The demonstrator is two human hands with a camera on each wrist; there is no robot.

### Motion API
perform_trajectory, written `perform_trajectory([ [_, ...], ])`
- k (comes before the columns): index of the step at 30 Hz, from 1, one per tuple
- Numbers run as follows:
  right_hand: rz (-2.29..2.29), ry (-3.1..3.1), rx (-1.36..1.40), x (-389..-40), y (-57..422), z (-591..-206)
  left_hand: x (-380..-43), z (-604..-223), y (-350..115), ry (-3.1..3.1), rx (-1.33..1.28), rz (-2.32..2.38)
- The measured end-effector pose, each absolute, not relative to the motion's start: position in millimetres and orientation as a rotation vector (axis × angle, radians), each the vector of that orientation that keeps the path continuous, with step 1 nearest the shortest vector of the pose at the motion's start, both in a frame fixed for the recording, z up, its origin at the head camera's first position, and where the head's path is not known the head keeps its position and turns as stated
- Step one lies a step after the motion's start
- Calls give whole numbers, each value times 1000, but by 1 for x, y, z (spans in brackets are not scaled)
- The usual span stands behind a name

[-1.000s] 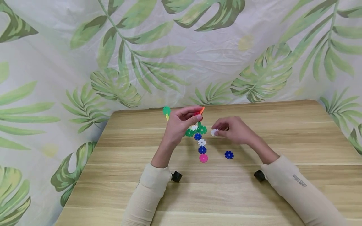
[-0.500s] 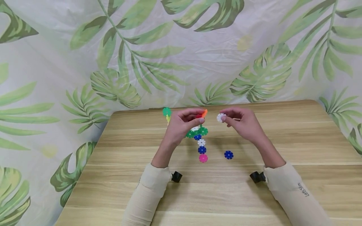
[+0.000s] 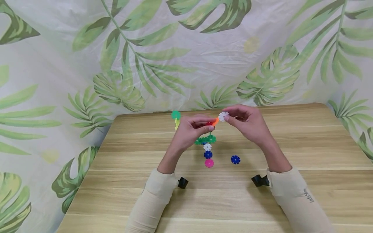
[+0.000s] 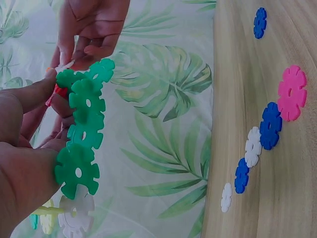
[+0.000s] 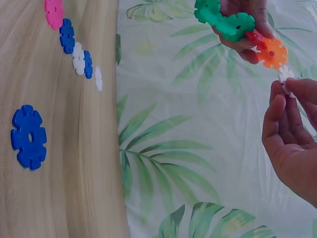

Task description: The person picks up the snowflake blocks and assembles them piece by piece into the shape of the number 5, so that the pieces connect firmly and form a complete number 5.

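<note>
My left hand [image 3: 187,134] pinches a joined chain of notched plastic snowflake discs above the table. In the left wrist view, several green discs [image 4: 86,106] run down the chain, with a white disc [image 4: 77,218] and a yellow piece [image 4: 48,210] at its lower end. A red disc [image 5: 254,37] and an orange disc [image 5: 273,53] stick out past my left fingertips. Between thumb and fingers, my right hand [image 3: 250,124] pinches a loose-looking white snowflake disc [image 3: 223,116]. Its edge is right at the orange disc's rim, the two overlapping slightly.
On the wooden table [image 3: 140,207] lie a pink disc [image 3: 209,163], a blue disc [image 3: 208,154] and a white disc [image 3: 207,147] in a row with others. A separate blue disc [image 3: 235,159] lies to their right. Behind the table hangs a leaf-patterned cloth [image 3: 215,58].
My right hand has lifted the white disc from near the table and brought it up and leftward to the orange disc. My left hand has shifted slightly right with the chain.
</note>
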State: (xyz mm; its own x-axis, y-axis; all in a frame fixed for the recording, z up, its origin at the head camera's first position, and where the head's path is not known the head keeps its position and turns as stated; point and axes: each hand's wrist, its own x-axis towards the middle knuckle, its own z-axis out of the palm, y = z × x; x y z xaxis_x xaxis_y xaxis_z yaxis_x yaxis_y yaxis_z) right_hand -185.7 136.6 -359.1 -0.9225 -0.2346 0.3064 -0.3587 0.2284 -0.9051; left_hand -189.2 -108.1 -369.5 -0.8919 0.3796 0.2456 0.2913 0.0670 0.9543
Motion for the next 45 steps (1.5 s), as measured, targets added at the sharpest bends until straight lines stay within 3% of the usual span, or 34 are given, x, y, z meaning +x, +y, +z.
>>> perform_trajectory([
  [45, 1895, -2244, 555, -182, 118, -368, -187, -368, -107, 2292, 664, 1861],
])
